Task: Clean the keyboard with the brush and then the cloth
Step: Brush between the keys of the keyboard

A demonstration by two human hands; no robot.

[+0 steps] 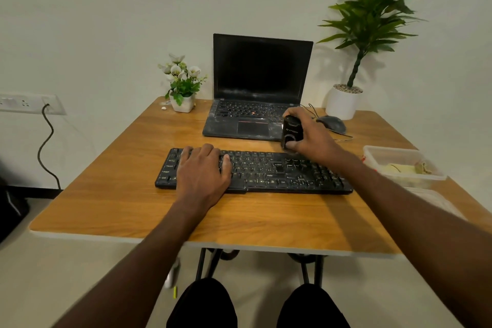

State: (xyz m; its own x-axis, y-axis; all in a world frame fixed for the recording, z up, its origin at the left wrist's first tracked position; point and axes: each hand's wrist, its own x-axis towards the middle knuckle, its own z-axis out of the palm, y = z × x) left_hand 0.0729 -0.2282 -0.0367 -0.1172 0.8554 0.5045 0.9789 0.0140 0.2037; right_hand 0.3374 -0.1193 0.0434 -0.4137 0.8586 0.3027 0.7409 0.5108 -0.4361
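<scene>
While the left hand (203, 170) lies flat, fingers spread, pinning the keyboard (266, 172) at its left end, the right hand (310, 136) clamps the black brush (291, 132) just above its far edge. Press unevenly and the keyboard could skid toward the laptop (255, 93) behind.

I see a desk (111, 202) of smooth wood-grain surface, a matt black plastic keyboard (292, 173) with dusty keys, and a translucent plastic box (372, 153).

Left hand (203, 168) flat on keyboard (279, 172), right hand (310, 136) around brush (292, 132).
</scene>
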